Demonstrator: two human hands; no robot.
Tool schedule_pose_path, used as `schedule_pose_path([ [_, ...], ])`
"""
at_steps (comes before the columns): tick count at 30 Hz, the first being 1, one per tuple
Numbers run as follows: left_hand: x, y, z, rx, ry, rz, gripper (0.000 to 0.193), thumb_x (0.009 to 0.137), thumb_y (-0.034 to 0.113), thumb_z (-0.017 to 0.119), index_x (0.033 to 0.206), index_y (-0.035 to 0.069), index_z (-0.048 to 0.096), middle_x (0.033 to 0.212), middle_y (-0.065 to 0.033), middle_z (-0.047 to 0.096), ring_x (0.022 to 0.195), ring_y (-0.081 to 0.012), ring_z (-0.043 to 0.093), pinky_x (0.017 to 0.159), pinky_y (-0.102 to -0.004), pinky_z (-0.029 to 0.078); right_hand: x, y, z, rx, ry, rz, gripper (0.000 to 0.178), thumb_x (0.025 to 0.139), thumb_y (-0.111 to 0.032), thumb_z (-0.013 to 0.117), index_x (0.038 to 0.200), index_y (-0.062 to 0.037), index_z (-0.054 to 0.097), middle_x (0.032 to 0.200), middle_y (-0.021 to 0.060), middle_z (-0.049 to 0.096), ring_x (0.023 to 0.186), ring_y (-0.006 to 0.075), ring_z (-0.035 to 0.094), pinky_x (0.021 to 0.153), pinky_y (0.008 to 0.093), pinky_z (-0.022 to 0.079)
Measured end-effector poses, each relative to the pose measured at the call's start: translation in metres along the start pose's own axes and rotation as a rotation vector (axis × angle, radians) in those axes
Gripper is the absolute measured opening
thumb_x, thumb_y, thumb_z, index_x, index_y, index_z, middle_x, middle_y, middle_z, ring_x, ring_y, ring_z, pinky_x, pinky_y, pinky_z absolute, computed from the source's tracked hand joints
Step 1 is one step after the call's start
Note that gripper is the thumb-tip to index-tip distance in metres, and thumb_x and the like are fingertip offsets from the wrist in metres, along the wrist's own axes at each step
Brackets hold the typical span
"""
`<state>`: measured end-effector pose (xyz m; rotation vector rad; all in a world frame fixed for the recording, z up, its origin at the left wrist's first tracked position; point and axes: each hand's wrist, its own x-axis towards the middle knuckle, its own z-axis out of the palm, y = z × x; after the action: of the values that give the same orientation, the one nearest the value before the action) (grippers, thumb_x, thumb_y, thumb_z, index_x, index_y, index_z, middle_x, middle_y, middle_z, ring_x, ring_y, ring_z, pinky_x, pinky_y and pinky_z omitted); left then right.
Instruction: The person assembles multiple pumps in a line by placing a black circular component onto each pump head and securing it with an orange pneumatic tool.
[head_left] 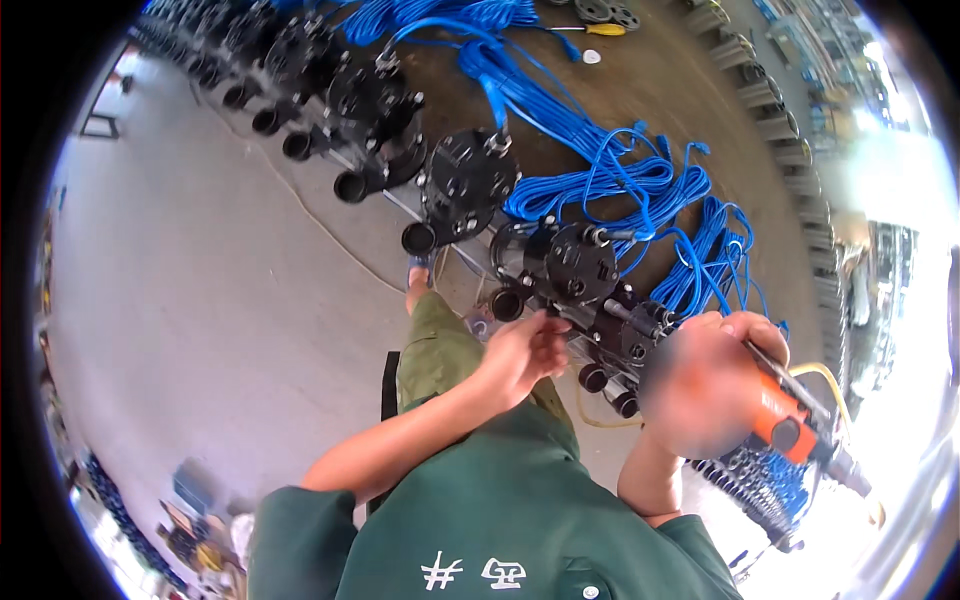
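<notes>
My right hand (712,385) is wrapped round an orange power tool (782,418) with a dark and metal end pointing to the lower right. The middle of this hand is blurred, and the tool's other end is hidden near a black housing (622,335). My left hand (525,358) is closed with curled fingers at the near side of a black round housing (582,262), by its short black pipe (506,304). What those fingers grip, if anything, cannot be made out. Another round black housing (468,182) stands just to the left in the same row.
Coiled blue cables (590,190) lie on a brown surface (640,80) behind the row. A yellow-handled screwdriver (604,30) lies at the far side. More black housings (370,100) continue to the far left. A yellow hose (828,378) curves beside the tool. Grey floor (200,330) stretches left.
</notes>
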<state>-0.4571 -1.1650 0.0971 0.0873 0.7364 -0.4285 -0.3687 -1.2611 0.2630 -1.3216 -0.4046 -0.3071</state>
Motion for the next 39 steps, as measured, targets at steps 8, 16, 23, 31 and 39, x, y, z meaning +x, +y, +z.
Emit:
schedule_pose_path([
  [8, 0.083, -0.038, -0.005, -0.388, -0.118, 0.337, 0.027, 0.108, 0.022, 0.036, 0.102, 0.004, 0.055, 0.087, -0.0119, 0.067, 0.072, -0.0195, 0.061, 0.062, -0.0320, 0.051, -0.025, 0.009, -0.038, -0.102, -0.018, 0.025, 0.043, 0.071, 0.000, 0.053, 0.114, 0.0029, 0.051, 0.091, 0.0158, 0.057, 0.058, 0.0164, 0.054, 0.058, 0.0318, 0.050],
  [16, 0.089, -0.042, -0.010, -0.366, -0.194, 0.371, 0.023, 0.105, 0.017, 0.038, 0.108, 0.004, 0.058, 0.086, -0.0056, 0.064, 0.072, -0.0151, 0.057, 0.063, -0.0295, 0.046, -0.031, 0.015, -0.066, -0.142, -0.252, 0.090, 0.045, 0.084, -0.015, 0.071, 0.121, -0.0017, 0.049, 0.112, 0.0120, 0.057, 0.106, 0.0230, 0.056, 0.095, 0.0365, 0.047],
  [23, 0.089, -0.041, -0.010, -0.338, -0.221, 0.370, 0.026, 0.105, 0.017, 0.038, 0.111, 0.002, 0.059, 0.084, -0.0040, 0.062, 0.070, -0.0137, 0.056, 0.062, -0.0289, 0.045, -0.027, 0.031, -0.069, 0.166, -0.130, 0.266, 0.033, 0.088, -0.009, 0.065, 0.119, -0.0078, 0.054, 0.116, 0.0046, 0.057, 0.108, 0.0181, 0.054, 0.101, 0.0337, 0.042],
  [31, 0.096, -0.039, -0.015, -0.343, -0.277, 0.349, 0.031, 0.109, 0.020, 0.032, 0.099, 0.002, 0.055, 0.083, -0.0098, 0.067, 0.068, -0.0213, 0.067, 0.057, -0.0318, 0.055, -0.027, 0.073, -0.082, 0.795, 0.160, 0.429, 0.046, 0.089, -0.019, 0.066, 0.126, 0.0034, 0.047, 0.112, 0.0125, 0.056, 0.103, 0.0193, 0.057, 0.093, 0.0311, 0.047],
  [39, 0.087, -0.038, -0.008, -0.326, -0.184, 0.360, 0.024, 0.104, 0.017, 0.038, 0.098, 0.002, 0.056, 0.082, -0.0103, 0.066, 0.067, -0.0192, 0.061, 0.059, -0.0312, 0.049, -0.024, 0.066, -0.065, 0.302, 0.089, 0.471, 0.044, 0.086, -0.013, 0.067, 0.123, 0.0030, 0.051, 0.118, 0.0089, 0.054, 0.105, 0.0183, 0.056, 0.093, 0.0316, 0.044],
])
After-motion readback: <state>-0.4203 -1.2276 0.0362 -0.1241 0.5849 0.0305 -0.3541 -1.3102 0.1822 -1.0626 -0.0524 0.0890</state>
